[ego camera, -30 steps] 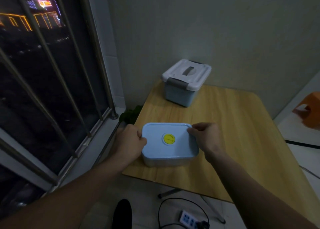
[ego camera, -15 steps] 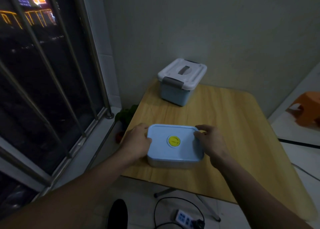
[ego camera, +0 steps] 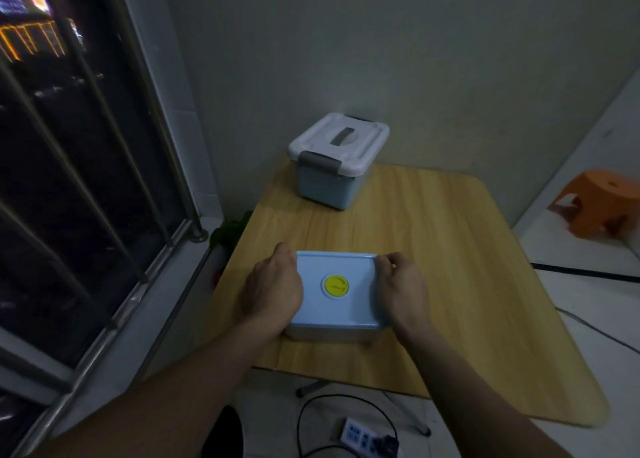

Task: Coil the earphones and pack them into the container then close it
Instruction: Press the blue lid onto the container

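1. Near the table's (ego camera: pixel 433 236) 6 o'clock edge, the container (ego camera: pixel 334 331) is gripped at both ends: left hand (ego camera: pixel 272 289) curled over its 9 o'clock side, right hand (ego camera: pixel 401 291) over 3 o'clock.
2. Its smooth, rounded-rectangular blue lid (ego camera: pixel 346 308), seated shut, carries a round yellow disc (ego camera: pixel 336 286).
3. Contents are hidden.
4. At 12 o'clock, a white-lidded storage box (ego camera: pixel 332 177) is latched closed.

No legible text under my hands; the yellow disc (ego camera: pixel 336 286) on the container lid (ego camera: pixel 335 305) bears only an unreadable mark.
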A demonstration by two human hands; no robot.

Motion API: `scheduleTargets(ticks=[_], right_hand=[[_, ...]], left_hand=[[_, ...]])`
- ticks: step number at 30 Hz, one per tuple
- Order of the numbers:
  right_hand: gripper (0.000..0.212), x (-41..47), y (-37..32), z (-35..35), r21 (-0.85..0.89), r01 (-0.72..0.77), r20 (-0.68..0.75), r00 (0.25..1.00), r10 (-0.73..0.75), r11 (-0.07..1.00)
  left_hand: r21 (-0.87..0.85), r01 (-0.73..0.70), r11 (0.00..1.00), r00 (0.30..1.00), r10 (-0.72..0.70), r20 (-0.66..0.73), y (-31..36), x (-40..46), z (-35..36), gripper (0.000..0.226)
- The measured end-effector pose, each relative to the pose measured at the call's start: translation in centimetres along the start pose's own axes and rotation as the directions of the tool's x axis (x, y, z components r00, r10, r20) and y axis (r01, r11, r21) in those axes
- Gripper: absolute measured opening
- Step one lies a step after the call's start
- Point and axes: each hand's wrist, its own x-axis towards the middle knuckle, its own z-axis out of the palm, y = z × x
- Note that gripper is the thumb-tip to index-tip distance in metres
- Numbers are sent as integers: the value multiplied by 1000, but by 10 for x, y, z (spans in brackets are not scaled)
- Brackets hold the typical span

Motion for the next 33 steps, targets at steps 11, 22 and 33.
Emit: scheduleTargets(ticks=[11, 22, 33], right_hand=[[22, 3, 1, 2, 136, -20, 65, 998, 12, 991], [21, 12, 4, 0, 190, -55, 109, 993, 35, 980], [28, 11, 11, 3, 47, -52, 10, 999, 52, 998]], left_hand=[[-85, 54, 995, 999, -54, -4, 3, 9, 11, 29], [-195, 14, 981, 998, -24, -50, 1, 14, 20, 25], [-171, -2, 985, 997, -12, -78, 0, 10, 19, 27]])
